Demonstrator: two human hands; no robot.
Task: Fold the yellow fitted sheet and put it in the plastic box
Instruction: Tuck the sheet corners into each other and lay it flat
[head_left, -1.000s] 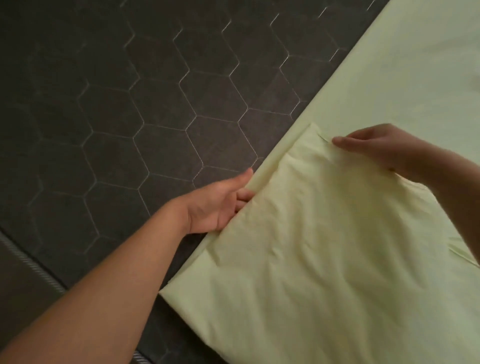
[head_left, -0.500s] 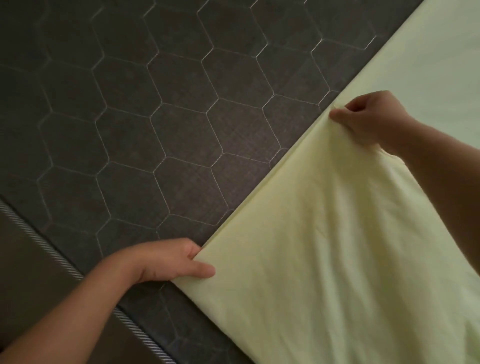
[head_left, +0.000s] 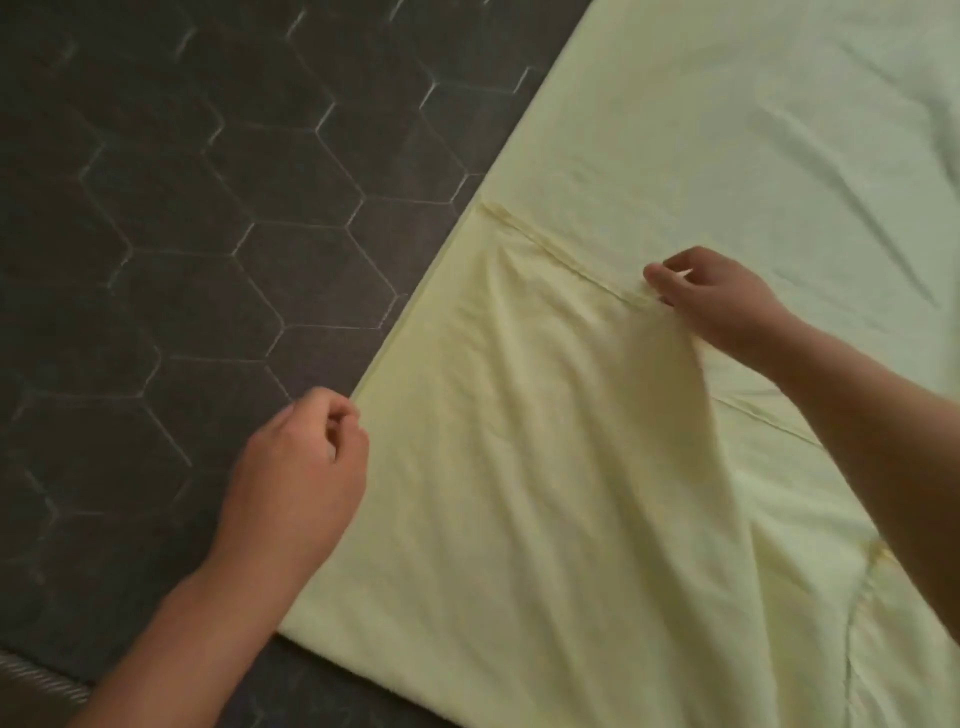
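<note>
While our right hand (head_left: 722, 301) pinches a fold of the sheet (head_left: 519, 493) spread between both hands, our left hand (head_left: 306, 457) curls at its edge over the mattress (head_left: 182, 260); its grip we cannot tell.

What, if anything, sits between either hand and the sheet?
Nothing visible. The right hand pinches the sheet at its hem; the left hand is curled right at the sheet's edge, grip unclear. The box is out of view, so that path cannot be judged.
</note>
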